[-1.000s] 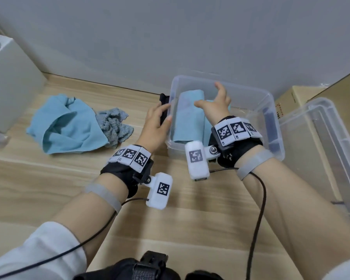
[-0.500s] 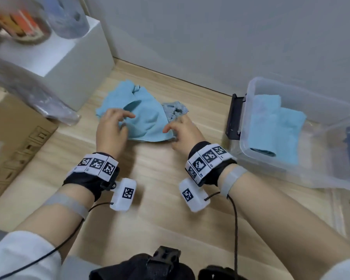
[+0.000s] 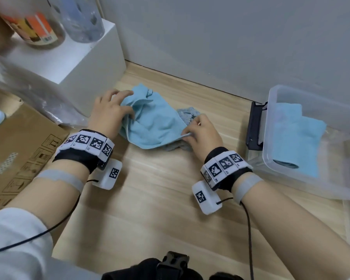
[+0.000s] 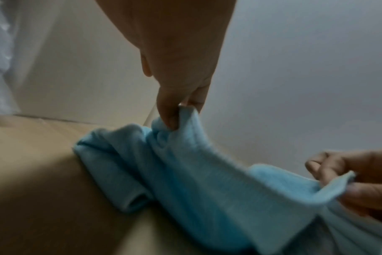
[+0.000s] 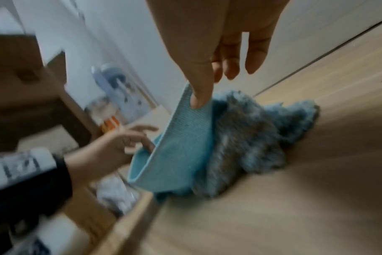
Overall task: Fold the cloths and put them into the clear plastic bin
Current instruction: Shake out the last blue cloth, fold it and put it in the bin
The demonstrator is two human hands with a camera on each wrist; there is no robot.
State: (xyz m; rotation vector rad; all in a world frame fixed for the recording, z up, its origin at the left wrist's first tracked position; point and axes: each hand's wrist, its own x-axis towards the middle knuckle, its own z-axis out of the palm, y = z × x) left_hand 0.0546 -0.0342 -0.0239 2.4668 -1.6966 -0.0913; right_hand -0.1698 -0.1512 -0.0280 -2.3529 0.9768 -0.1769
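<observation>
A crumpled light blue cloth point(image 3: 156, 124) lies on the wooden floor near the wall. My left hand point(image 3: 111, 112) pinches its left edge between thumb and fingers; the left wrist view shows the blue cloth point(image 4: 196, 172) caught under that hand point(image 4: 175, 110). My right hand point(image 3: 198, 132) pinches the cloth's right hem, and in the right wrist view this hand point(image 5: 204, 86) lifts the blue cloth point(image 5: 175, 151) a little. A fuzzy grey cloth point(image 3: 187, 115) lies partly under it, also the grey cloth point(image 5: 251, 138). The clear plastic bin point(image 3: 271, 126) at right holds folded blue cloths point(image 3: 295, 138).
A white box point(image 3: 73, 61) with bottles point(image 3: 34, 21) on top stands at the back left. A cardboard box point(image 3: 22, 146) and crinkled plastic film point(image 3: 38, 96) lie left of my hands. The bin's black latch point(image 3: 255, 126) faces the cloths. Bare wooden floor point(image 3: 160, 199) lies in front.
Both hands left the bin and moved left to the loose blue cloth. Half a second ago they only touched it; now each pinches an edge.
</observation>
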